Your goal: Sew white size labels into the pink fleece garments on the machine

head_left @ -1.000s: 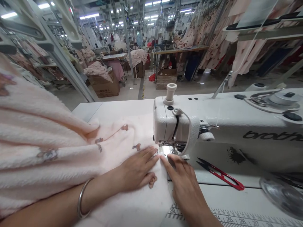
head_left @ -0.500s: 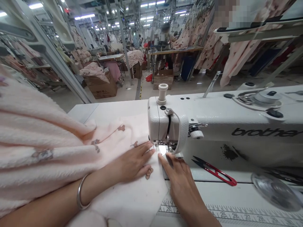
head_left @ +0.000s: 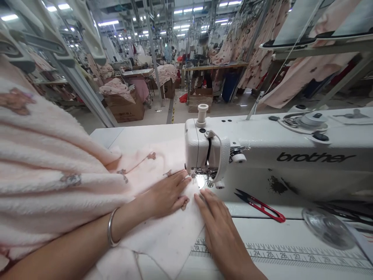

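A pale pink fleece cloth (head_left: 163, 237) with small brown bear prints spreads over the bed of a white sewing machine (head_left: 208, 149). My left hand (head_left: 167, 194), a silver bangle on its wrist, lies flat on the cloth, with its fingertips just left of the lit needle area. My right hand (head_left: 217, 223) rests with fingers stretched out at the cloth's right edge, just in front of the presser foot. Neither hand grips anything visible. The needle itself is too small to make out.
Red-handled thread snips (head_left: 260, 205) lie right of my right hand. A clear round dish (head_left: 328, 227) sits farther right, and a printed ruler (head_left: 276, 253) runs along the table front. Bunched fleece (head_left: 58, 171) piles up at left. Cardboard boxes (head_left: 125, 107) stand beyond.
The cloth and my left hand have shifted slightly forward and right. My right hand's fingers have drawn back a little from the presser foot and straightened. The view has turned slightly.
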`<state>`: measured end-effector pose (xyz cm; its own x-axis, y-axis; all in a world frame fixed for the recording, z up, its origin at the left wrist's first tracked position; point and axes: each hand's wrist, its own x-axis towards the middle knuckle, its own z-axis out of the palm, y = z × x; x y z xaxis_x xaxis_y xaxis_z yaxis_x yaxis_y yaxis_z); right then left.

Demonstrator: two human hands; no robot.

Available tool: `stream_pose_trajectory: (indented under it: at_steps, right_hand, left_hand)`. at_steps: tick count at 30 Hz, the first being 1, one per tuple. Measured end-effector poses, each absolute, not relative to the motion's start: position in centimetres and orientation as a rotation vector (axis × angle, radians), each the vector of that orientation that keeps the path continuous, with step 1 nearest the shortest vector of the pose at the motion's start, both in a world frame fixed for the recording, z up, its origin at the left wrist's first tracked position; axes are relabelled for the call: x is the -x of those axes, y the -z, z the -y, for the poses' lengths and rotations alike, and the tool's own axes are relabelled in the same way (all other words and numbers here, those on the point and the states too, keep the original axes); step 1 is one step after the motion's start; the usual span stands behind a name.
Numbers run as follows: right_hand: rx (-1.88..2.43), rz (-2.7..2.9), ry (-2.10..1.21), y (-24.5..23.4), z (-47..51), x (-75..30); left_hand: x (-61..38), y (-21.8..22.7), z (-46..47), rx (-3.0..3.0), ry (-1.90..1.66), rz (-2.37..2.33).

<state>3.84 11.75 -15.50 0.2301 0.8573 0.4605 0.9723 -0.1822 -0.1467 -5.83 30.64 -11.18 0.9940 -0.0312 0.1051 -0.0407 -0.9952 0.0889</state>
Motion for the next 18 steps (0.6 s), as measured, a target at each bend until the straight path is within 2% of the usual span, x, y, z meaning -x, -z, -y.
stream_pose_trajectory:
  at_steps: [7, 10, 13, 16, 18]
  right_hand:
    - [2.03, 1.697, 0.593, 15.7, -13.4, -1.6]
    - [2.064, 1.665, 0.57, 16.0, -14.9, 0.4]
    - [1.986, 1.791, 0.457, 15.4, -14.1, 1.5]
    - [1.913, 1.877, 0.325, 15.0, -9.1, -2.1]
    - [2.101, 1.561, 0.381, 15.4, -4.4, -7.4]
  left_hand:
    - [6.1, 11.4, -31.1, -2.999, -0.234, 0.084]
    - [6.5, 12.1, -32.9, -2.942, -0.336, -0.075]
    - [8.7, 12.2, -34.6, -2.956, -0.284, -0.238]
    - [13.5, 10.1, -34.1, -2.982, -0.191, -0.352]
    - [17.4, 7.2, -32.2, -2.935, -0.288, -0.483]
